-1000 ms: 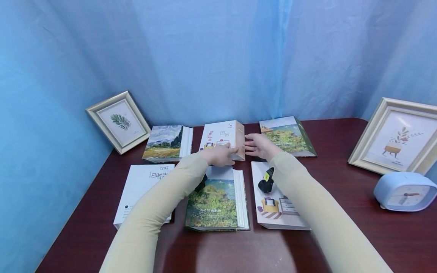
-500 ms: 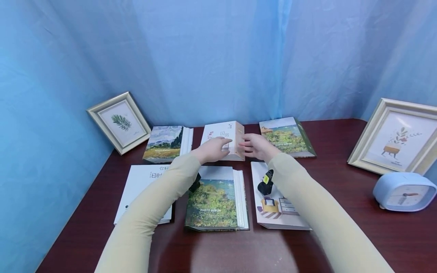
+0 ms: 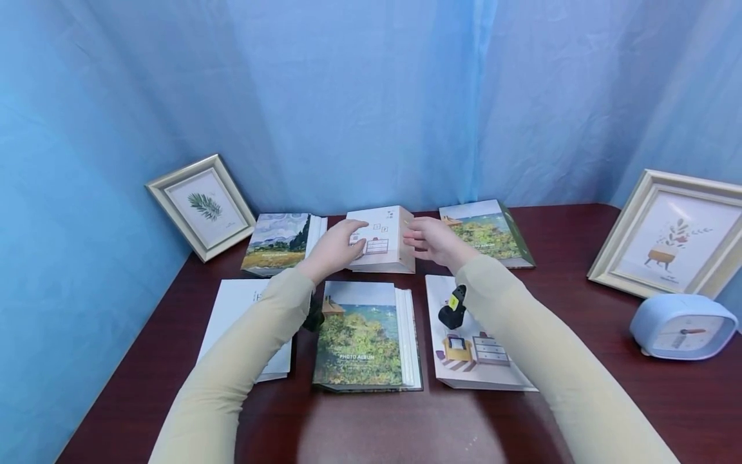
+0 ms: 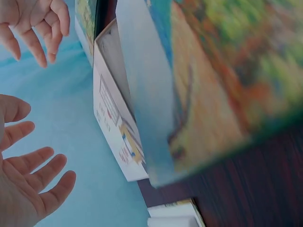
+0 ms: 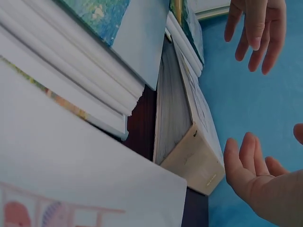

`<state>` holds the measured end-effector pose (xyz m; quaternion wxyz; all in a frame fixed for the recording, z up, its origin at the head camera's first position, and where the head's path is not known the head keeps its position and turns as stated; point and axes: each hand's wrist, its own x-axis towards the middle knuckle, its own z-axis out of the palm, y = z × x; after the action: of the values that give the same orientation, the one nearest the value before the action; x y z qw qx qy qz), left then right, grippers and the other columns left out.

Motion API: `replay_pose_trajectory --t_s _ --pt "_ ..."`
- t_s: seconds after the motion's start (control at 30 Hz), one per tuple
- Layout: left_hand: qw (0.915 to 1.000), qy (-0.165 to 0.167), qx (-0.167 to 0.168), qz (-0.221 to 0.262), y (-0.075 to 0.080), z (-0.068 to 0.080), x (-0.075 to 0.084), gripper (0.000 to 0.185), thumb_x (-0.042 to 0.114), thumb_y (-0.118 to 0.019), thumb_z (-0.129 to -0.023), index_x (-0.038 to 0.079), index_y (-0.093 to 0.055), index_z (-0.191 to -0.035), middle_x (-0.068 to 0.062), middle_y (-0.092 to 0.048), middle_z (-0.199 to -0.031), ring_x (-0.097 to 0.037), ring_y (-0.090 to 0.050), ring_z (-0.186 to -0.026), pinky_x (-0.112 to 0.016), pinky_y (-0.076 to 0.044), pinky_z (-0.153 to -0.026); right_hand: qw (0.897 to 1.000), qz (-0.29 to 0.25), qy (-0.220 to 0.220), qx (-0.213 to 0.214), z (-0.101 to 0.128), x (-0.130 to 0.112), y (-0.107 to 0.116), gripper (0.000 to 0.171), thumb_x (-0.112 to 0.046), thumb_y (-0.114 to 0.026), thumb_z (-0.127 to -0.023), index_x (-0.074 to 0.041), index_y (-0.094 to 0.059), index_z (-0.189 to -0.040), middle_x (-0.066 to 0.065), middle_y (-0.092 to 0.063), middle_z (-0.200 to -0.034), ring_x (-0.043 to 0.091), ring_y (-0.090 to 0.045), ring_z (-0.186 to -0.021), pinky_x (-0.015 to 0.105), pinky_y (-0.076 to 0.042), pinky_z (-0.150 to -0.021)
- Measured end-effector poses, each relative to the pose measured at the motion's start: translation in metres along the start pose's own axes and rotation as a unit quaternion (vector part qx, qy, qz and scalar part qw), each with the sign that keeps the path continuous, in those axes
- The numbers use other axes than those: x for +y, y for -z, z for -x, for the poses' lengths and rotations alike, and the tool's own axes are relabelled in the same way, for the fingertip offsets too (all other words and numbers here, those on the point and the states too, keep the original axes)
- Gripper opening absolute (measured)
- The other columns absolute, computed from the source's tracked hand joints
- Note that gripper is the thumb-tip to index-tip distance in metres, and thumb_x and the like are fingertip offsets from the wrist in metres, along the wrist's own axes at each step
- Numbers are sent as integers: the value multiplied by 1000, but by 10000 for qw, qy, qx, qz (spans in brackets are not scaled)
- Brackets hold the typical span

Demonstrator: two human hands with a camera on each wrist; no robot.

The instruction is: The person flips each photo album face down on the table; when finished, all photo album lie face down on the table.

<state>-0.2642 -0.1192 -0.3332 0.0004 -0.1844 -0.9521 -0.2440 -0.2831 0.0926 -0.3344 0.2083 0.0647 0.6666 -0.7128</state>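
In the head view, the back-row middle photo album has a white cover with small drawings and a beige spine toward the right. My left hand, fingers spread, hovers over its left side and hides part of the cover. Close by the spine is my right hand, its fingers loosely extended. Both palms face each other with a gap between, as the left wrist view shows with the left hand and the right hand. Neither hand holds anything. In the right wrist view the beige-spined album lies just beside my right fingertips.
A cypress-landscape album and a green garden album flank it. Nearer lie a white album, another garden album and a furniture-print album. Two picture frames and a blue clock stand at the sides.
My left hand has drawn leftward across the middle back album, uncovering more of its cover and widening the gap between the hands. The right hand has barely shifted. The albums look unmoved.
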Motion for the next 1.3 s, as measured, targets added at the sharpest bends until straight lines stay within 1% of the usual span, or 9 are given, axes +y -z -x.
replay_pose_trajectory --t_s 0.23,0.43,0.67,0.8,0.87,0.97,1.07,1.2,1.3 --pt "9989 346 148 265 12 10 -21 44 22 -48 -99 7 -44 -141 -14 -43 -144 -30 -42 -133 -47 -36 -107 9994 111 289 -164 5 -1 -19 67 -18 -54 -96 -8 -16 -151 15 -35 -149 30 -38 -136 45 -34 -110" --pt "9950 726 74 679 19 22 -47 45 23 -46 -100 8 -41 -143 -15 -38 -147 -34 -39 -133 -50 -36 -106 9993 24 187 -309 6 3 -35 67 -18 -57 -95 -11 -20 -150 14 -35 -149 29 -38 -136 40 -39 -107" --pt "9887 1164 90 937 31 33 -75 49 22 -44 -100 5 -36 -145 -23 -40 -144 -39 -45 -126 -52 -44 -93 9986 415 160 -289 -2 10 -51 66 -22 -60 -94 -11 -25 -149 12 -39 -145 28 -44 -131 40 -42 -104" --pt "9838 1438 72 1071 40 39 -90 50 23 -42 -101 4 -33 -146 -26 -38 -144 -41 -47 -124 -51 -45 -89 9984 471 122 -282 -8 13 -61 67 -24 -61 -93 -11 -27 -149 13 -42 -143 28 -45 -131 41 -42 -104" --pt "9819 1577 109 1047 45 43 -97 51 24 -42 -101 3 -33 -146 -26 -36 -146 -42 -43 -127 -52 -44 -95 9986 422 98 -303 -10 15 -66 66 -24 -61 -93 -11 -27 -148 13 -42 -143 29 -45 -131 41 -41 -105" --pt "9791 1764 113 1010 50 49 -108 52 23 -41 -101 2 -31 -147 -27 -34 -147 -43 -41 -128 -53 -42 -96 9989 209 29 -430 -12 17 -75 66 -23 -60 -94 -10 -26 -148 15 -40 -144 29 -43 -132 42 -40 -106" --pt "9772 1915 99 909 53 55 -119 53 23 -41 -100 -1 -30 -147 -27 -33 -147 -44 -42 -126 -54 -40 -97 9982 -37 -73 -598 -13 20 -83 66 -21 -59 -94 -8 -24 -149 18 -37 -145 31 -42 -132 43 -40 -106" --pt "9748 2057 29 865 54 60 -132 56 22 -42 -99 -4 -27 -147 -29 -30 -147 -46 -37 -129 -56 -35 -102 9971 -71 -148 -740 -15 23 -92 69 -22 -60 -94 -7 -22 -150 19 -37 -146 32 -41 -133 43 -41 -105" --pt "9717 2248 -72 728 55 64 -139 60 25 -45 -99 -4 -24 -147 -32 -23 -149 -48 -26 -135 -59 -29 -106 9961 -18 -226 -858 -16 24 -98 72 -24 -60 -94 -10 -19 -151 19 -35 -147 33 -39 -134 44 -39 -106"
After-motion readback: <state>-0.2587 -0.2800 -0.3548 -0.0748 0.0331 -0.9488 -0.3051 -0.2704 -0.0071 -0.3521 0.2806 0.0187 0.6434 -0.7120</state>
